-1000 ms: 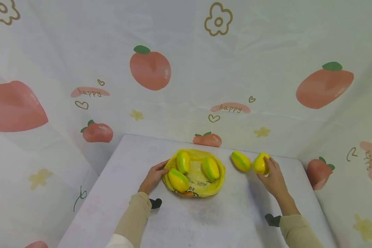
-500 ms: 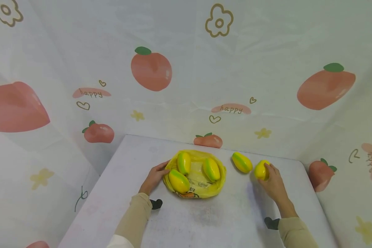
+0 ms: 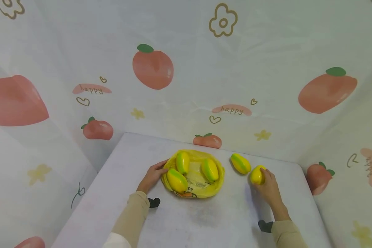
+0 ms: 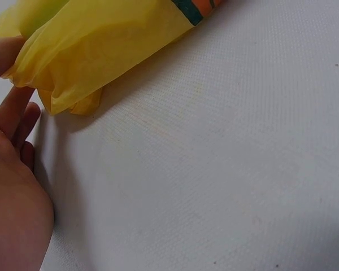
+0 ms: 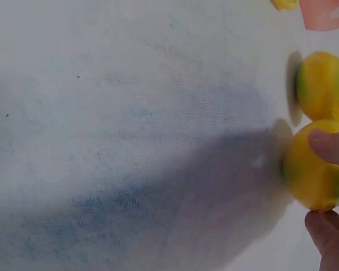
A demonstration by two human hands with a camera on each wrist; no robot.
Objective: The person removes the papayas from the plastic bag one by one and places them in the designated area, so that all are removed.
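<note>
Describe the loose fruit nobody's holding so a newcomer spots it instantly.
On the white table, find the open yellow bag. Just to its right in the head view lies a green-striped yellow fruit, the only one neither in the bag nor in the right hand.

Bag (image 3: 194, 168) on counter (image 3: 204, 224) holds three fruits (image 3: 182, 163), two more fruits (image 3: 240, 163) to its right.
Two sit left in the bag, one right; left grip (image 3: 152, 177) at its left rim, right grip (image 3: 270, 188) at the far-right fruit (image 3: 256, 176).

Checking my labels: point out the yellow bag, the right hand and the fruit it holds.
Yellow bag (image 3: 209, 191), head view: near rim.
Right hand (image 3: 270, 188), head view: its back.
Held fruit (image 3: 256, 176), head view: uncovered side.
</note>
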